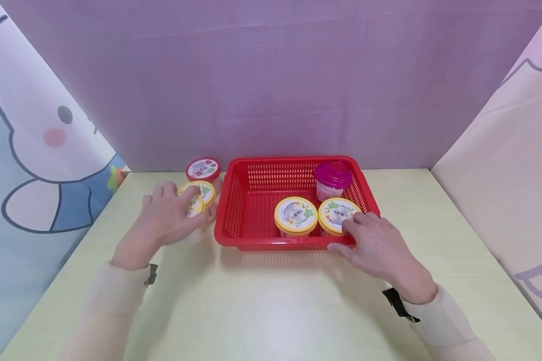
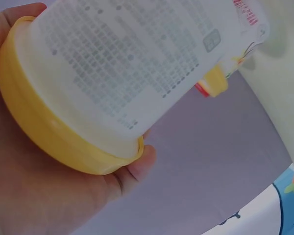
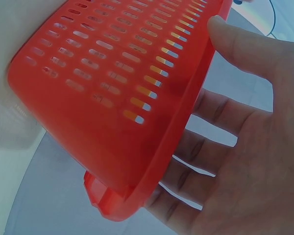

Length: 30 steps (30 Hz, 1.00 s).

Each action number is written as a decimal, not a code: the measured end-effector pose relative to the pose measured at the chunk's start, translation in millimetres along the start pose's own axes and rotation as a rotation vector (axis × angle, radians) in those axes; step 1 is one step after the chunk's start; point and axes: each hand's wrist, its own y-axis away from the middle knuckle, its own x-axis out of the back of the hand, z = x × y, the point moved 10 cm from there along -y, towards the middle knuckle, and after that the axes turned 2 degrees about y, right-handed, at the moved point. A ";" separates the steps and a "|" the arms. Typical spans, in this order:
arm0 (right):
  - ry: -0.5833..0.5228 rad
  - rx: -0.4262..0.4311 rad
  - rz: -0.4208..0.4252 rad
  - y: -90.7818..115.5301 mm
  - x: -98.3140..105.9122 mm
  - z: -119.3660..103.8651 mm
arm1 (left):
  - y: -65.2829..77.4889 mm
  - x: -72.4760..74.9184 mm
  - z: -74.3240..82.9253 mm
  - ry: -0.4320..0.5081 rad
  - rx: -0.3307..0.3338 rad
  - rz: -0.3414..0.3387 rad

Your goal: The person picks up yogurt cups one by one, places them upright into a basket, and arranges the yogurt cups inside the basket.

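A yellow-lidded cup (image 2: 122, 73) is in my left hand (image 1: 164, 215), thumb and fingers gripping it around the lid in the left wrist view. Right beside it stands another yellow-lidded cup (image 1: 210, 208), and behind that a red-lidded cup (image 1: 203, 169), both left of the red basket (image 1: 271, 244). My right hand (image 1: 379, 245) holds the basket's rim at the front right corner. In the right wrist view the thumb lies at the rim (image 3: 181, 132) and the fingers pass behind it. Just inside, a yellow-lidded cup (image 1: 336, 214) sits near those fingers.
Also in the basket are a second yellow-lidded cup (image 1: 295, 215), left of the first, and a magenta-lidded cup (image 1: 332, 178) in the back right corner. A purple backdrop (image 1: 271, 85) rises behind the pale table (image 1: 271, 306), with printed panels at both sides.
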 end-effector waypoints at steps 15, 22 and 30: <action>0.002 0.004 0.007 -0.3 -0.3 0.2 | -9.9 33.9 13.5 0.003 -0.011 0.026; -0.001 0.002 0.002 0.0 -0.1 0.3 | -17.9 49.1 22.4 0.003 -0.004 0.027; -0.004 0.001 -0.005 -0.1 0.3 0.2 | -28.6 59.4 32.7 0.002 -0.015 0.010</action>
